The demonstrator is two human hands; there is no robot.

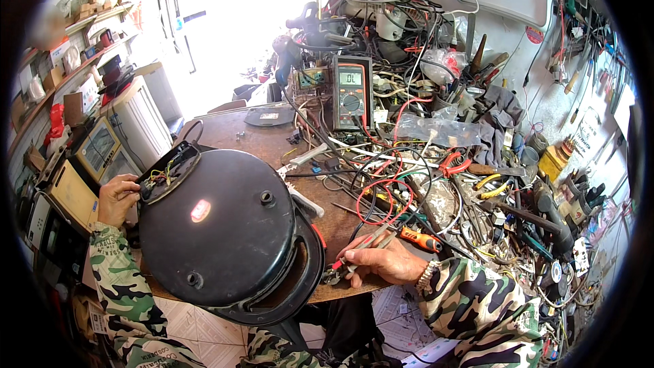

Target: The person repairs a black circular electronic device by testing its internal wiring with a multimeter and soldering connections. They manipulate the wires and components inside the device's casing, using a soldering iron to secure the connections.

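Black round appliance [216, 245] lies at the near edge of the wooden table [330, 217], flat face with two round feet upward. The compartment at its far left edge is open, thin wires [161, 177] exposed inside.

Left hand [118, 197]: fingers bent together at the compartment's outer edge; cannot tell whether anything is pinched between them. Right hand [385, 262]: closed around slim tools [371, 238], resting near the table edge just beside the appliance; red shows among the fingers, exact kind unclear.

The multimeter [351, 99] stands beyond the appliance, display lit, red lead [390, 182] looped over the clutter. The orange screwdriver [420, 238] lies just beyond the right hand.

Progress, judged from the layout: opening done; work looks to be at the checking stage, with no tool at the wires. Left: finishing any check or repair, then closing the compartment. Whether a fault has been found, cannot tell.
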